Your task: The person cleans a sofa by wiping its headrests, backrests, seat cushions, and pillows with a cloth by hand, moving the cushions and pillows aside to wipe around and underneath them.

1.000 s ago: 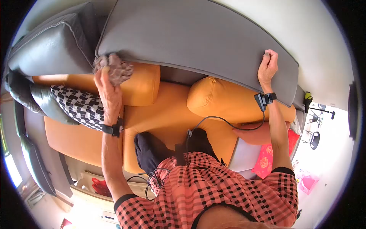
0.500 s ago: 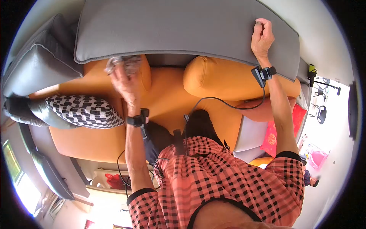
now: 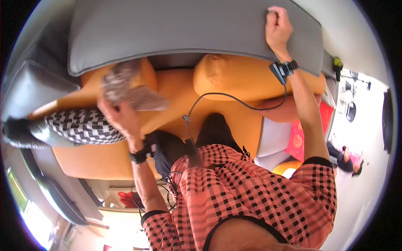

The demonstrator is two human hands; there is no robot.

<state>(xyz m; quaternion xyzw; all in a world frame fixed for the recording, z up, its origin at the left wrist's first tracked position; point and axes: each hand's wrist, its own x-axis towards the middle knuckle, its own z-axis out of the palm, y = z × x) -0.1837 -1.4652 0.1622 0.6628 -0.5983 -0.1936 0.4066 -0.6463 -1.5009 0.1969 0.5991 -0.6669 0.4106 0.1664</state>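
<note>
My left hand is closed on a crumpled grey-brown cloth, smeared by motion. The cloth spreads above and to the right of the fingers, over the orange sofa. A black-and-white patterned pillow lies just left of that hand. My right hand rests as a fist on the upper right of a long grey cushion; the inside of the fist is hidden. Both wrists wear black straps with devices.
A cable loops from the right wrist across the sofa. Orange bolsters sit under the grey cushion. At left is a grey pillow, at right a red cushion. Another person is far off at right.
My left hand has moved down and left with the cloth, which now hangs more spread out. My right fist stays on the grey cushion while the whole view has shifted slightly.
</note>
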